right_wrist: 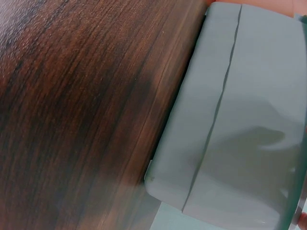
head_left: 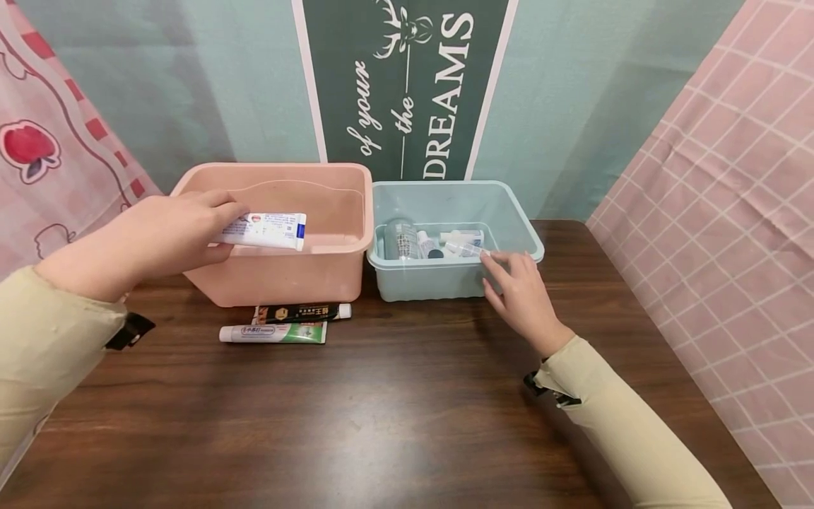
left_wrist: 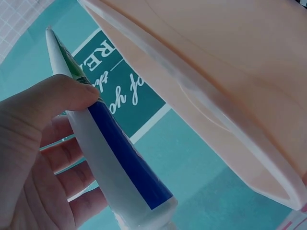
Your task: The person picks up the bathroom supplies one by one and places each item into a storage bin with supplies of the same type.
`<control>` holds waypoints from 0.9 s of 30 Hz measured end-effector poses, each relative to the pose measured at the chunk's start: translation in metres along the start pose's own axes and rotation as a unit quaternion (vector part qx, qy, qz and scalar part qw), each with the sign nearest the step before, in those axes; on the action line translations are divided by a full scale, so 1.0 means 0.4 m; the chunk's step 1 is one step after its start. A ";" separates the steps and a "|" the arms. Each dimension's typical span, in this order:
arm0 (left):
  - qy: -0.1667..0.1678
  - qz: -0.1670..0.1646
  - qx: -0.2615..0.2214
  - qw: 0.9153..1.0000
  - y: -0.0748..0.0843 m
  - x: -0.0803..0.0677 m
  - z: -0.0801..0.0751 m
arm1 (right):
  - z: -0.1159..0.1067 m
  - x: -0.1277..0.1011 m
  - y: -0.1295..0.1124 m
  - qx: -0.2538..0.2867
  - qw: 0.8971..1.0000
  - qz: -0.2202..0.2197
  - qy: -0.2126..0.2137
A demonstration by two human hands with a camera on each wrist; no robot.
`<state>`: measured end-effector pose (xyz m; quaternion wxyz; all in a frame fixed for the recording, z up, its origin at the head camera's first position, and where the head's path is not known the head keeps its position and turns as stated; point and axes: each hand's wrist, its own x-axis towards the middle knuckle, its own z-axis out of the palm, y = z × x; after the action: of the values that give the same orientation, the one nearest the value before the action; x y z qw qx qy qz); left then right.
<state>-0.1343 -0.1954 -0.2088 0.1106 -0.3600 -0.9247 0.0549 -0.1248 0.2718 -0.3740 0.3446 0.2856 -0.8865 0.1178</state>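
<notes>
Head view, read from left to right: we see the left hand (head_left: 168,237) gripping a white and blue toothpaste tube (head_left: 267,230) between thumb and fingers, held level over the open pink bin (head_left: 280,279). On the dark wooden table (head_left: 394,417), just in front of that bin, lie 2 more tubes: a black tube (head_left: 304,312) and, just beside it on the near side, a green and white tube (head_left: 273,333). To the right, touching the pink bin, stands a pale blue bin (head_left: 439,279) holding small bottles (head_left: 402,239). The right hand (head_left: 521,293) rests its relaxed, loosely spread fingers at the near rim of the blue bin, holding nothing. In the left wrist view we see the thumb (left_wrist: 57,98) pressed on the held tube (left_wrist: 112,160), beside the pink bin's rim (left_wrist: 211,120).
</notes>
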 end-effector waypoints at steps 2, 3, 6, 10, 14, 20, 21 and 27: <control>0.001 0.002 0.002 1.000 -0.002 0.004 0.000 | 0.000 0.000 -0.001 0.000 1.000 0.001 -0.001; -0.001 0.002 0.002 1.000 -0.003 0.005 0.000 | 0.000 0.001 -0.002 0.000 1.000 0.001 -0.001; -0.011 0.001 0.002 1.000 -0.005 0.012 -0.002 | -0.001 0.004 -0.004 -0.001 1.000 0.003 -0.003; -0.024 0.001 0.000 1.000 -0.006 0.027 -0.007 | -0.005 0.006 -0.007 -0.002 1.000 0.006 -0.004; -0.034 -0.001 -0.001 0.999 -0.011 0.042 -0.010 | -0.006 0.007 -0.006 -0.003 1.000 0.009 -0.003; -0.043 -0.004 -0.002 0.999 -0.022 0.050 -0.008 | -0.006 0.009 -0.003 -0.001 1.000 0.011 -0.002; -0.044 -0.004 -0.003 0.999 -0.025 0.051 -0.007 | -0.006 0.010 -0.003 0.000 1.000 0.011 -0.003; -0.064 -0.014 0.001 0.998 -0.048 0.060 -0.006 | -0.006 0.016 -0.006 -0.001 1.000 0.016 -0.008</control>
<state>-0.1635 -0.1931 -0.1990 0.0527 -0.3430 -0.9347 0.0770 -0.1257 0.2680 -0.3679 0.3357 0.2720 -0.8939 0.1199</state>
